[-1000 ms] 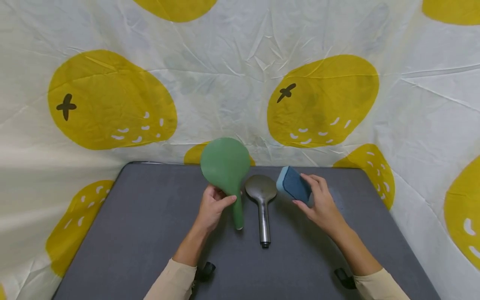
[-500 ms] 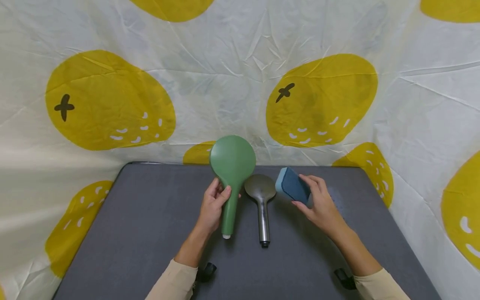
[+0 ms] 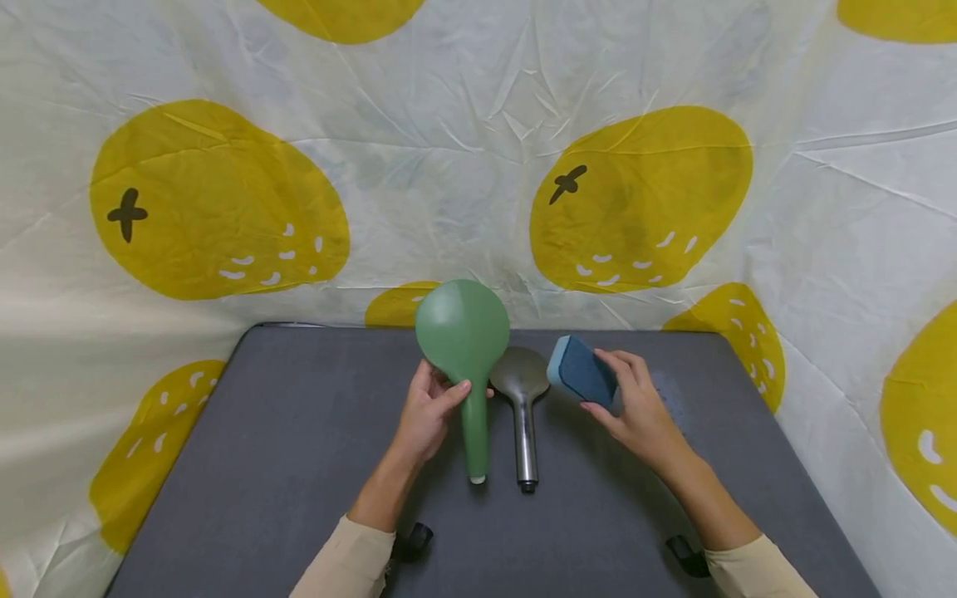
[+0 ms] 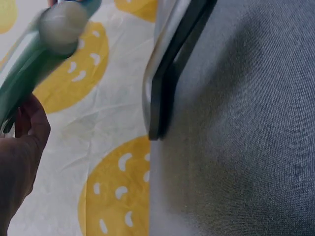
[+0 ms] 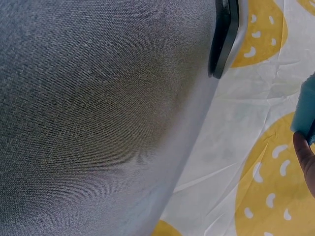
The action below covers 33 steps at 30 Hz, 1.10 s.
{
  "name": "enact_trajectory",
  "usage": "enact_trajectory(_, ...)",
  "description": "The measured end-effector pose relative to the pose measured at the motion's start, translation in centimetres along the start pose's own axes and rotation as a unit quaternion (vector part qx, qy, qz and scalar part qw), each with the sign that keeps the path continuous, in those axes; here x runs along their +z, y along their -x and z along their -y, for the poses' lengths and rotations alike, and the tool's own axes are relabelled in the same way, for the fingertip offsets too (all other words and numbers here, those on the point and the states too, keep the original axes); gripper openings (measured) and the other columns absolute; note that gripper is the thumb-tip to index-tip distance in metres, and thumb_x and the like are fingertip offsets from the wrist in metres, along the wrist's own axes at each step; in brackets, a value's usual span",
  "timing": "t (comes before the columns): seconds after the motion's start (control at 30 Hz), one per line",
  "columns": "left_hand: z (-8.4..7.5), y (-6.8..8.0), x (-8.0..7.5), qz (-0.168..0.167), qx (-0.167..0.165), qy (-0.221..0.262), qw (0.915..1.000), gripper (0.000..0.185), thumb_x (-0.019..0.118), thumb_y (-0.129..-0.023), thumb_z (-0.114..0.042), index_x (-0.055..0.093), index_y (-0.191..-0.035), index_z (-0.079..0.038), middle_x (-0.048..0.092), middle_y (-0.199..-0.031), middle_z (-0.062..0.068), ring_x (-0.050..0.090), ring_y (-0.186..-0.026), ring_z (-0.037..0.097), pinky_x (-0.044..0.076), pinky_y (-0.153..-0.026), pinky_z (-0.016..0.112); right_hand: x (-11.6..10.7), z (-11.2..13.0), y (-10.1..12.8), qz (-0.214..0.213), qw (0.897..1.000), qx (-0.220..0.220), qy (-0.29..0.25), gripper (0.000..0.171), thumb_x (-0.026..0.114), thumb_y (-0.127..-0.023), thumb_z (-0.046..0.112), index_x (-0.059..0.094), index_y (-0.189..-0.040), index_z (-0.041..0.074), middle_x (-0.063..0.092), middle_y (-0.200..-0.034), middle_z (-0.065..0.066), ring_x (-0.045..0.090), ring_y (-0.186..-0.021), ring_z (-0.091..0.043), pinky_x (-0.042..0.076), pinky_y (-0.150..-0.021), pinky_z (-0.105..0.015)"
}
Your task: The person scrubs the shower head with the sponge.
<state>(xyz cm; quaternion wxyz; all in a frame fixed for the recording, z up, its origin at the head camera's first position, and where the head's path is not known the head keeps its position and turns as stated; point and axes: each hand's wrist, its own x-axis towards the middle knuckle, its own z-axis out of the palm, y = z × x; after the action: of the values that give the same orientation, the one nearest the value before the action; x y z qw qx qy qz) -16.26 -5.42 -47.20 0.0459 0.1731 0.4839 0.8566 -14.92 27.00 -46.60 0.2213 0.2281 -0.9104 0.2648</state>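
My left hand (image 3: 429, 409) grips the neck of a green shower head (image 3: 463, 349), holding it upright above the grey table (image 3: 284, 465), its round back facing me. In the left wrist view the green shower head (image 4: 34, 59) shows blurred above my left hand (image 4: 22, 147). A metal shower head (image 3: 521, 390) lies flat on the table just right of it, handle toward me. My right hand (image 3: 631, 399) holds a blue sponge (image 3: 579, 370) lifted beside the metal head. The right wrist view catches only an edge of the blue sponge (image 5: 306, 110).
A white cloth with yellow fruit shapes (image 3: 643, 199) hangs behind and around the table. The table's far edge (image 3: 314, 326) meets the cloth. Two black clips (image 3: 684, 555) sit at the near side by my sleeves.
The green shower head has swung in my left hand: its handle tip went left, then back right toward the metal head, and its disc dropped a little. The right hand and sponge barely moved.
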Motion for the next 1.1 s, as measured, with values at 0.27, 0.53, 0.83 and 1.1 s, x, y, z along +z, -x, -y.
enact_trajectory(0.27, 0.0, -0.1, 0.1, -0.022, -0.008, 0.021, 0.9995, 0.060, 0.054, -0.108, -0.016, 0.028, -0.162, -0.014, 0.055, -0.145, 0.009, 0.074, -0.097, 0.024, 0.061, -0.091, 0.039, 0.2, 0.1, 0.1, -0.001, 1.000, 0.009, 0.003, 0.092, 0.095, -0.070, 0.005, 0.046, -0.148, -0.001, 0.045, -0.135, -0.028, 0.053, -0.115, -0.038, 0.053, -0.088, -0.058)
enact_trajectory(0.53, 0.2, -0.2, 0.1, -0.067, -0.003, -0.013, 0.9976, 0.047, 0.058, -0.095, 0.010, 0.051, -0.139, -0.004, 0.067, -0.117, -0.002, 0.065, -0.107, 0.010, 0.055, -0.093, 0.024, -0.1, 0.1, -0.1, 0.002, 1.000, -0.013, -0.002, 0.082, 0.087, -0.083, 0.030, 0.047, -0.149, 0.003, 0.047, -0.137, -0.026, 0.052, -0.118, -0.036, 0.051, -0.092, -0.050)
enact_trajectory(0.83, -0.7, -0.7, 0.0, -0.068, -0.049, -0.031, 0.9960, 0.053, 0.067, -0.091, 0.010, 0.049, -0.140, 0.006, 0.068, -0.111, 0.000, 0.069, -0.092, 0.011, 0.059, -0.075, 0.024, -0.8, 2.1, -2.1, 0.032, 0.995, -0.087, -0.040, 0.087, 0.092, -0.077, 0.011, 0.047, -0.152, 0.006, 0.047, -0.139, -0.020, 0.051, -0.122, -0.030, 0.034, -0.106, -0.009)
enact_trajectory(1.1, -1.1, -2.0, 0.7, -0.065, -0.055, -0.034, 0.9958, 0.045, 0.060, -0.095, 0.011, 0.049, -0.138, 0.007, 0.071, -0.103, -0.001, 0.071, -0.081, 0.010, 0.062, -0.068, 0.026, -1.0, 5.1, -5.7, 0.052, 0.988, -0.123, -0.073, 0.084, 0.088, -0.080, 0.005, 0.046, -0.154, 0.009, 0.044, -0.144, -0.018, 0.051, -0.126, -0.029, 0.047, -0.103, -0.035)
